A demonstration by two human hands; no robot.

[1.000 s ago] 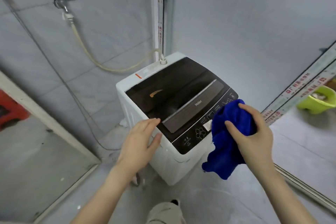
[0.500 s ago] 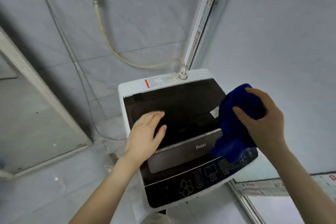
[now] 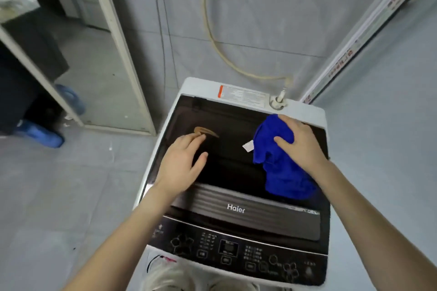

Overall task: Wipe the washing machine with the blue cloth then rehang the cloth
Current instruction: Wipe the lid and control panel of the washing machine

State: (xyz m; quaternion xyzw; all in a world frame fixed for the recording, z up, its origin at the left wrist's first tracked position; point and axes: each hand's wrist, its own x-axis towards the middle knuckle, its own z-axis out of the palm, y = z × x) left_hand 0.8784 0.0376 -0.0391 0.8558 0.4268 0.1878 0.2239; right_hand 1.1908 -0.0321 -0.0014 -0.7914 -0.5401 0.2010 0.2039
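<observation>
Step in hand: wiping, early going by the look of it, at the back right of the white top-loading washing machine [image 3: 203,86]
Doing it well: flatten the crumpled bright blue cloth [image 3: 283,175], I'd say, sweep overlapping passes left across the dark glossy lid [image 3: 236,123] to the small tan smear [image 3: 208,131], then forward over the black control panel [image 3: 236,250], lightly, so no button gets pushed
Right hand: the right hand [image 3: 301,146] sits on top of the cloth, fingers curled over the bunch, thumb dug in, pressing it onto the lid
Left hand: the left hand [image 3: 181,165] lies flat on the lid's left side, fingers straight and slightly spread, tips at the smear
Cloth versus hand: the rest trails from under the palm toward the grey ribbed handle strip [image 3: 248,205], white tag [image 3: 248,146] poking out left
</observation>
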